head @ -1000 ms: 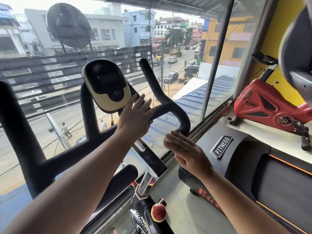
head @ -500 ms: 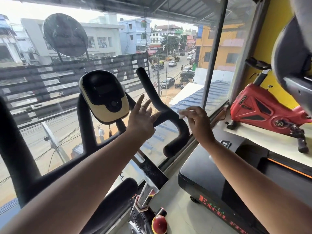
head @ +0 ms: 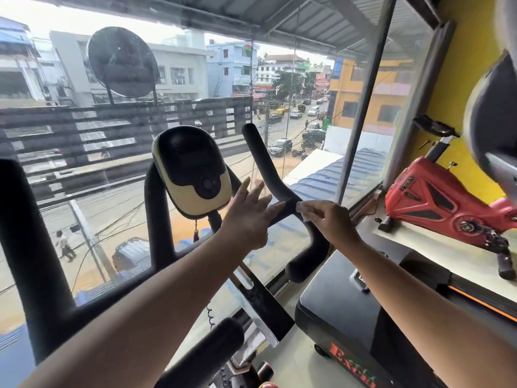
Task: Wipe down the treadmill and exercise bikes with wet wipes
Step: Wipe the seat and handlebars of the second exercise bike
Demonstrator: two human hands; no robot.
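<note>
At the bend of the bike's black handlebar (head: pixel 263 161): small white wipe (head: pixel 303 210), crumpled, pressed to the foam, pinched by thumb and curled fingers of right hand (head: pixel 333 222). Left hand (head: pixel 249 217) just beside, fingers straight and spread, index tip near the wipe, below the yellow-and-black console (head: pixel 193 172). Treadmill (head: pixel 349 303) under the right forearm. Against a second ago: right hand up from the grip's lower end to the bend; left fingers fanned wider.
</note>
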